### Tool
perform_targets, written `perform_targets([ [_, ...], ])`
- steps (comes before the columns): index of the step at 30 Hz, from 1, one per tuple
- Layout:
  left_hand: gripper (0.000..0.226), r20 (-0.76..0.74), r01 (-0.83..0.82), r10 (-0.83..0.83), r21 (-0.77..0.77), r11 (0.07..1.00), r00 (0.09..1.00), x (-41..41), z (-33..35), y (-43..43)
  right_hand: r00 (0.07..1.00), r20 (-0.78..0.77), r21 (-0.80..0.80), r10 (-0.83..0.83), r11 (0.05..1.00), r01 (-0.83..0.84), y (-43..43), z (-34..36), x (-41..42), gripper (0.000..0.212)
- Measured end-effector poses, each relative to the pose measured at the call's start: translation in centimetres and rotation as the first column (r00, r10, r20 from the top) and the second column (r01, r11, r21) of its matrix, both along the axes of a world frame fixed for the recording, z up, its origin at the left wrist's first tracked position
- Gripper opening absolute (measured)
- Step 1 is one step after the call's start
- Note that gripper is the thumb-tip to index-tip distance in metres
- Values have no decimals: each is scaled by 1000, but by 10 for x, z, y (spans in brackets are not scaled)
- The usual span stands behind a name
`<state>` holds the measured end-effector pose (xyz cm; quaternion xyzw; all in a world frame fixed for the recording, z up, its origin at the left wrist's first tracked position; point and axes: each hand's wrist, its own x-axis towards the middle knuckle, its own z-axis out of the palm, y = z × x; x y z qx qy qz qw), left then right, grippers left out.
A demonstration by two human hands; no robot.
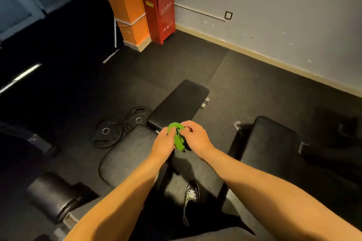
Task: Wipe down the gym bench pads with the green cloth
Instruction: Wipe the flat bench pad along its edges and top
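I note: left hand [163, 143] and right hand [195, 137] both pinch bunched green cloth [178, 139] between them. Cloth held in air above bench pads [179, 100], not touching. My judgement: cloth being readied, wiping not begun. Next move: lower cloth flat onto pads, press, sweep lengthwise.

Green cloth [178, 139] bunched between left hand [163, 144] and right hand [195, 136]; part of it is buried inside both grips, and most fingertips are hidden behind knuckles and fabric. Both forearms run off the bottom edge. Near bench pad [129, 152] partly covered by the left forearm. Weight plates [109, 133]: the farther one sits partly behind the bench. Upper left of frame too dark to identify the equipment. Lettering on red cabinet [159, 10] too small to read. Shoe [191, 193], lower centre, half under dark clothing. Second bench [268, 143], right side, fades into shadow.
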<state>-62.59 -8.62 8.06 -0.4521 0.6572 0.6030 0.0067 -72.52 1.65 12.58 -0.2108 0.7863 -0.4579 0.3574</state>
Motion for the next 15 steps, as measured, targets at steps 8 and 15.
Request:
perform_targets([
  [8,29,-115,161,-139,207,965,984,-145,64,52,923,222,-58,-315,940,335,58,2,-112,25],
  [15,20,-71,510,-505,92,855,860,-249,69,98,820,174,-116,-546,815,567,123,-1,-181,22],
])
